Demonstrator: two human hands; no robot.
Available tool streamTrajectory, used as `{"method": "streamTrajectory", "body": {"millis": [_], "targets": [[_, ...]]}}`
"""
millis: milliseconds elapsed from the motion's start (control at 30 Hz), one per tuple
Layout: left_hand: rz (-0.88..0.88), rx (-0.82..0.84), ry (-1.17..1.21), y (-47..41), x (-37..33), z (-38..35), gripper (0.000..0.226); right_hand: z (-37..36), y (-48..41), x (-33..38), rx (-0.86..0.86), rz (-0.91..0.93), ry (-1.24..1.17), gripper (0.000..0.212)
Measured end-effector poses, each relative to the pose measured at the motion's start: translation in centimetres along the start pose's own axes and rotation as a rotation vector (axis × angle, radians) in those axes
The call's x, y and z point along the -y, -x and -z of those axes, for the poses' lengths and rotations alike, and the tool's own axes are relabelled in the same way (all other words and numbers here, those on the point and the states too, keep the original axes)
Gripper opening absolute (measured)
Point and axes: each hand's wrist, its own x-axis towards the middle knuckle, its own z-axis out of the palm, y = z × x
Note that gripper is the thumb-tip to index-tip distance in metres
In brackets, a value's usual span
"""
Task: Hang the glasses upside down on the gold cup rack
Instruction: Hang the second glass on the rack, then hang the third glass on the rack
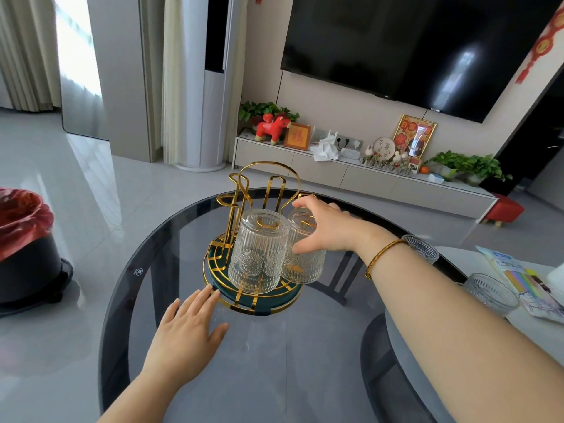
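Observation:
The gold cup rack [265, 178], with a round green base, stands on the dark glass table [274, 361]. One ribbed clear glass [258, 254] hangs upside down on a front prong. Just right of it a second ribbed glass [302, 267] sits upside down on another prong, with my right hand [323, 227] wrapped around its upper part. Flat on the table lies my left hand [186, 328], its fingertips touching the rack's gold base rim. Two more glasses stand on the white side table at right, one further back [422, 247], one nearer [491, 293].
A white side table [457, 315] at the right carries a colourful packet [525, 282]. A black bin with a red bag [24, 245] stands on the floor at the left. A TV cabinet with plants and ornaments lines the far wall.

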Motion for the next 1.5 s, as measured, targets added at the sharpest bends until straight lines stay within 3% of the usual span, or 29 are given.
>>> {"method": "streamTrajectory", "body": {"millis": [300, 600, 667, 767, 833, 867, 1000, 1133, 1300, 1500], "targets": [[-0.025, -0.011, 0.024, 0.5, -0.2, 0.4, 0.057, 2.0, 5.8, -1.7, -0.17, 0.008, 0.061, 0.083], [-0.093, -0.012, 0.109, 2.7, -2.5, 0.4, 0.043, 1.6, 16.2, -8.4, -0.126, -0.13, 0.162, 0.071], [-0.136, 0.002, 0.141, 3.4, -4.2, -0.3, 0.043, 0.0, 18.7, -9.7, -0.305, -0.133, 0.003, 0.064], [-0.194, 0.033, 0.131, 4.3, -6.3, -1.2, 0.044, -4.0, 22.0, -10.9, -0.853, -0.212, -0.322, 0.059], [-0.22, 0.048, 0.113, 4.7, -7.4, -1.7, 0.046, -7.3, 23.6, -11.6, -1.178, -0.347, -0.492, 0.067], [-0.227, 0.051, 0.104, 4.8, -7.8, -1.9, 0.046, -8.9, 24.1, -11.9, -1.255, -0.422, -0.566, 0.074], [-0.248, 0.05, 0.048, 5.6, -8.6, -2.3, 0.047, -13.7, 24.1, -13.3, -1.107, -0.653, -0.833, 0.104], [-0.245, 0.053, 0.022, 5.8, -8.7, -2.3, 0.046, -14.2, 22.7, -13.8, -1.024, -0.628, -0.932, 0.112], [-0.247, 0.043, 0.017, 5.7, -8.5, -2.4, 0.045, -13.9, 21.5, -14.3, -0.991, -0.683, -0.896, 0.107], [-0.232, 0.025, 0.105, 5.9, -8.2, -2.3, 0.043, -13.4, 20.9, -14.9, -1.012, -0.779, -0.835, 0.086]]}}
